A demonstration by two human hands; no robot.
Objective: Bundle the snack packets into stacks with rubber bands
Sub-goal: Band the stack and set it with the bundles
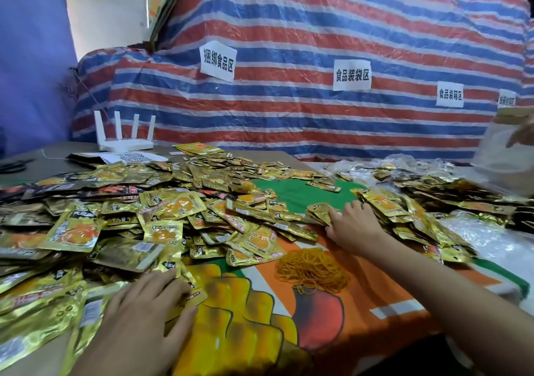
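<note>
A big heap of gold snack packets (pixel 161 211) covers the left and middle of the table. A second spread of gold packets (pixel 404 205) lies at the right. My left hand (pixel 141 315) rests flat with straight fingers on packets at the near left edge of the heap. My right hand (pixel 351 225) reaches forward, and its fingers touch a small stack of gold packets (pixel 319 211); the grip is not clear. A loose pile of yellow rubber bands (pixel 310 268) lies on the orange and green cloth (pixel 361 312) between my hands.
A white router (pixel 124 141) stands at the back left beside printed papers (pixel 130 157). A striped tarp (pixel 289 57) with paper labels forms the back wall. Clear plastic bags (pixel 485 237) lie at the right. Another person's hand (pixel 523 135) shows at the far right.
</note>
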